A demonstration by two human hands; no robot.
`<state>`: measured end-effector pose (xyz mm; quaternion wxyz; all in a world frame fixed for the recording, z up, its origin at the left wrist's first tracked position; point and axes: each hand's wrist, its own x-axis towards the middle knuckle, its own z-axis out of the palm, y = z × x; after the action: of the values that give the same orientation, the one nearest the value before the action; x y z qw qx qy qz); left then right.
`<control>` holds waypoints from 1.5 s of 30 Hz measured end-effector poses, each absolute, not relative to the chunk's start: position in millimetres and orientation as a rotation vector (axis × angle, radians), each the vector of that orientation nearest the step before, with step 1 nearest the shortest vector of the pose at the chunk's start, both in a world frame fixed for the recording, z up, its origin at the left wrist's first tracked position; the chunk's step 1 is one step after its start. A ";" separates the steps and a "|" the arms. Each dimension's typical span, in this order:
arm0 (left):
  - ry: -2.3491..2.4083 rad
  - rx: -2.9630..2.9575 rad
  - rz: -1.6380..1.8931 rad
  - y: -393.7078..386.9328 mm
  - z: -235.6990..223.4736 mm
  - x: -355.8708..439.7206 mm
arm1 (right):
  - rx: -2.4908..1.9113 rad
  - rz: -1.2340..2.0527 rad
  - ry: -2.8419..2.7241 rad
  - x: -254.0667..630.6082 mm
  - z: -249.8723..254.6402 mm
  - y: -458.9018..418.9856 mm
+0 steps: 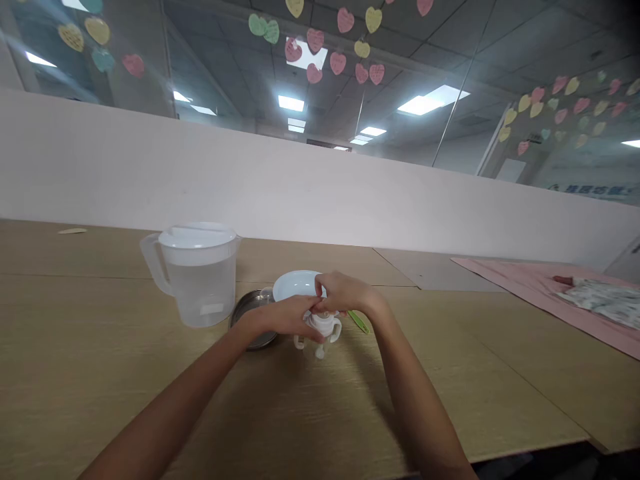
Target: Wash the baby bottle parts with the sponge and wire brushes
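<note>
Both hands meet over a small white two-handled baby bottle (325, 325) near the middle of the table. My left hand (293, 316) is closed around its white collar from the left, thumb on the near side. My right hand (343, 291) comes down from the right with bent, pinched fingers at the top of the bottle. What those fingertips pinch is hidden. Curved handles stick out on both sides, and a small white knob shows below. Just behind the hands sits a white bowl (290, 285), partly covered by them.
A clear lidded pitcher (203, 283) holding liquid stands at the left. Beside it lies a round metal dish (243, 312), partly behind my left forearm. A green utensil (359, 322) lies right of the bottle. Far right, a pink cloth (505, 280) bears patterned fabric (603, 300).
</note>
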<state>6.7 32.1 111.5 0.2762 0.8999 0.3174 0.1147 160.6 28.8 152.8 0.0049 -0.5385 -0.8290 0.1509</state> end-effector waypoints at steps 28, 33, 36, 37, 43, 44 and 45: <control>1.641 2.655 0.522 33.1 146.9 -42.7 | -1.412 0.639 -2.458 181.5 162.9 29.1; 1.059 2.645 0.789 -1.0 161.3 -15.0 | -1.261 0.643 -2.438 192.9 170.9 20.6; 0.947 2.619 0.803 -5.1 157.3 -6.8 | -1.245 0.673 -2.480 197.7 175.1 13.5; 0.930 2.611 0.795 -4.7 155.7 -5.9 | -1.251 0.677 -2.484 198.6 175.9 12.0; 0.839 2.565 0.692 2.2 148.5 -3.6 | -1.342 0.591 -2.535 199.3 173.0 15.8; 0.829 2.559 0.678 3.4 147.3 -2.8 | -1.368 0.601 -2.540 199.5 171.9 17.5; 0.823 2.552 0.666 4.6 146.1 -1.9 | -1.391 0.619 -2.544 199.7 170.9 19.1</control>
<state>-1.9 4.6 146.1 0.1882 0.9072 0.2925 0.2366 199.7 19.1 170.9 0.0885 -0.4673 -0.8547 0.2081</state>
